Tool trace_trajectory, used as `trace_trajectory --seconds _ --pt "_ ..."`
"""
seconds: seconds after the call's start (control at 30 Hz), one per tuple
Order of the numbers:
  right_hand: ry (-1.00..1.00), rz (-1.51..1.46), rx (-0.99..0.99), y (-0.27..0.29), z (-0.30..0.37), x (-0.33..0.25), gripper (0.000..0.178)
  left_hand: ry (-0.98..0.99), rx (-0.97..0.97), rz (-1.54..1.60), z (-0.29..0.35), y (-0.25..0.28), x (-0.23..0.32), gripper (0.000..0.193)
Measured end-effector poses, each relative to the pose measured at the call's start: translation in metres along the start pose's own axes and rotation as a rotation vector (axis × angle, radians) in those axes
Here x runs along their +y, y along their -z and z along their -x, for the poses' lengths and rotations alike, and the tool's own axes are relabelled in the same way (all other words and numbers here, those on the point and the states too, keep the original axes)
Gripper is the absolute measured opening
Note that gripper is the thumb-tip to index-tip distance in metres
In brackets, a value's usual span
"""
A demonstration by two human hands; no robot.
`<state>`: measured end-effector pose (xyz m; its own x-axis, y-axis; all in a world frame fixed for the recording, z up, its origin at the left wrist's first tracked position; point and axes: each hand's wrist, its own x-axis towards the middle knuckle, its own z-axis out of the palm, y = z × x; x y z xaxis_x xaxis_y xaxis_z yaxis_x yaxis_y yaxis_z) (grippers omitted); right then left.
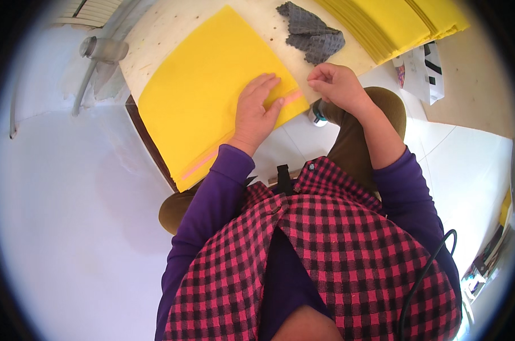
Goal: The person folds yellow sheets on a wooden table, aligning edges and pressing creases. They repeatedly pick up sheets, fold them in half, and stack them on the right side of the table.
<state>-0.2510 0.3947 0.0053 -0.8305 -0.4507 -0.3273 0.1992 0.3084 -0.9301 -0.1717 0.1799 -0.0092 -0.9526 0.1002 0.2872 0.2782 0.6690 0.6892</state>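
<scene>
A large yellow sheet (206,85) lies on the white table (155,34), with a thin pink strip (292,97) along its near edge. My left hand (257,111) lies flat on the sheet near that edge, fingers spread and pressing down. Just past the sheet's corner, my right hand (337,82) hovers over the table edge with fingers curled; whether it pinches anything I cannot tell.
A crumpled grey checked cloth (311,34) lies on the table beyond my hands. A stack of yellow sheets (399,23) sits at the far right. A white printed bag (422,71) and a small bottle (317,115) are on the floor beside my knee.
</scene>
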Motion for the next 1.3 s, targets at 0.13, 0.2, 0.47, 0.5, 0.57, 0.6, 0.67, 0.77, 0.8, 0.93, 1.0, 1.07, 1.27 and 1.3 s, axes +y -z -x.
trace_trajectory --seconds 0.13,0.2,0.47,0.5,0.57,0.6,0.67,0.77,0.8,0.93,1.0,1.07,1.27,1.3 --pt "0.069 0.075 0.027 -0.003 -0.004 0.004 0.009 0.003 -0.008 0.006 -0.001 0.001 0.003 0.038" --pt "0.091 0.074 0.019 -0.004 -0.006 0.007 0.010 0.004 -0.004 0.010 -0.001 0.001 0.004 0.038" --pt "0.177 0.166 0.104 -0.003 -0.008 0.012 0.012 0.015 -0.009 0.033 -0.002 0.001 0.002 0.038" --pt "0.176 0.179 0.138 -0.002 -0.008 0.010 0.012 0.019 -0.009 0.037 -0.002 0.001 0.002 0.038" --pt "0.196 0.294 0.215 0.005 -0.010 0.005 0.014 0.015 -0.008 0.040 -0.001 0.000 0.001 0.038" --pt "0.196 0.349 0.250 0.010 -0.012 0.002 0.015 0.016 -0.004 0.042 -0.001 0.000 0.000 0.037" --pt "0.403 0.459 0.343 0.018 -0.018 -0.002 0.018 0.021 -0.009 0.055 -0.001 0.000 -0.001 0.037" --pt "0.566 0.643 0.408 0.026 -0.034 -0.006 0.030 0.023 -0.013 0.053 0.000 0.000 -0.002 0.035" --pt "0.572 0.711 0.389 0.029 -0.040 -0.006 0.028 0.022 -0.012 0.050 0.000 0.000 -0.003 0.034" --pt "0.456 0.917 0.230 0.039 -0.065 -0.008 0.014 0.021 0.007 0.099 -0.001 -0.001 -0.003 0.033" --pt "0.456 0.936 0.262 0.038 -0.072 -0.006 0.014 0.031 0.010 0.103 -0.001 -0.001 -0.001 0.032" --pt "0.461 0.926 0.302 0.037 -0.075 -0.005 0.018 0.020 0.032 0.098 -0.001 -0.002 0.000 0.031" --pt "0.414 0.769 0.376 0.033 -0.068 -0.011 0.019 0.023 0.039 0.093 -0.002 -0.001 0.003 0.030" --pt "0.447 0.668 0.379 0.033 -0.063 -0.011 0.017 0.028 0.040 0.095 -0.002 -0.001 0.003 0.030"
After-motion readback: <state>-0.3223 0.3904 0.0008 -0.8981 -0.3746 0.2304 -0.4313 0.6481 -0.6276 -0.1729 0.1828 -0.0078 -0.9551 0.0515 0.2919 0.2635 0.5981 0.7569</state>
